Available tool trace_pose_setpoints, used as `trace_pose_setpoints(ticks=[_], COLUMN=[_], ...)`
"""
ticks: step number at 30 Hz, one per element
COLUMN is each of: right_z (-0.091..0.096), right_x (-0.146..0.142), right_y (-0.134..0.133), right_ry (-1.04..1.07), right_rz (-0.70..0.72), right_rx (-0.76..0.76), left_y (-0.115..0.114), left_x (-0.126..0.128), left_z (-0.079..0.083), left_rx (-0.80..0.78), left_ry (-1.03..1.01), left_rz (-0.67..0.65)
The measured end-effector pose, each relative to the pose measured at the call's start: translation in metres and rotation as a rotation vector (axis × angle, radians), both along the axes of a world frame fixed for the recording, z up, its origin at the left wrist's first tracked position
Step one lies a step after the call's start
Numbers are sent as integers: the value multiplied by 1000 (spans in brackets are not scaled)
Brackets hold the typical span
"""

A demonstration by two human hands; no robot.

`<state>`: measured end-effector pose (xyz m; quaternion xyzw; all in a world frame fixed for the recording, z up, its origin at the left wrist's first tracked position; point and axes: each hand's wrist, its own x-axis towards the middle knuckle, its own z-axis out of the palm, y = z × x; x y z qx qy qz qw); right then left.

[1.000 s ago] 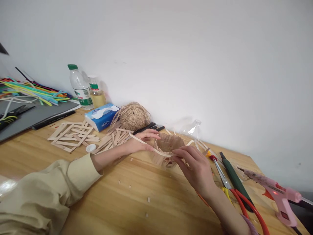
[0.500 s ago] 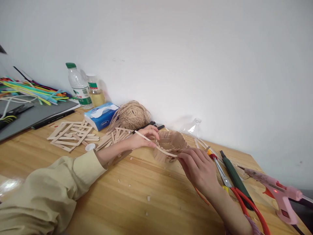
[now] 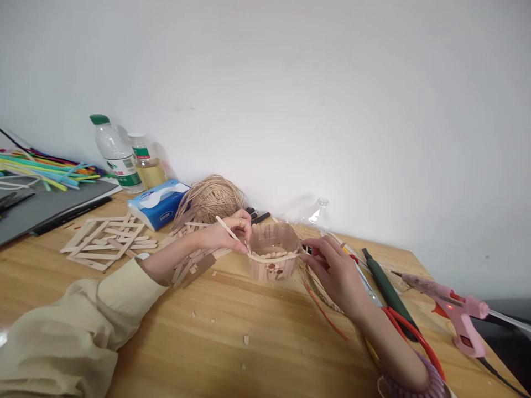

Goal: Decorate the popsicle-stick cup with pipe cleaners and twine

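A small basket [image 3: 271, 269] faced with upright craft sticks stands on the table, with reddish-brown marks on its front. A pale, narrow strip [image 3: 227, 228] runs along the front of its rim, one end sticking up past my left hand. My left hand [image 3: 232, 233] pinches the strip at the basket's left corner. At the right corner, my right hand [image 3: 332, 265] has thumb and fingers closed on the strip's other part. Beneath the right hand lies a loop of braided cord [image 3: 321, 288], partly hidden, beside a thin orange strand [image 3: 327, 315].
A pink glue gun [image 3: 456, 309] with a lit red light lies at right, near red-handled scissors [image 3: 418, 342] and a dark green tool [image 3: 388, 287]. Leftward are craft sticks [image 3: 108, 240], a twine ball [image 3: 216, 198], a tissue pack [image 3: 160, 204] and bottles [image 3: 120, 163].
The strip was bowed in front of the basket; now it lies against the front rim. My right hand has shifted to the basket's right corner, uncovering its front. The view has shifted slightly.
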<state>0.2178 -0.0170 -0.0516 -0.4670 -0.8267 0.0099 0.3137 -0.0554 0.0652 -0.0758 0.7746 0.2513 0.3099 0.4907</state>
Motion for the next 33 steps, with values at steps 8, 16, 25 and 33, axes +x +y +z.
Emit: trace_pose_setpoints(ticks=[8, 16, 25, 33], right_z=[16, 24, 20, 16], right_x=[-3, -7, -4, 0], right_y=[-2, 4, 13, 17], right_ry=[92, 395, 547, 542], right_rz=[195, 314, 222, 225], right_rx=[-299, -768, -820, -820], left_y=[-3, -10, -7, -47], left_x=[-3, 8, 11, 19], left_z=[15, -6, 5, 71], left_rx=[-242, -457, -371, 754], left_ry=[-7, -206, -156, 240], left_rz=[-95, 10, 555, 835])
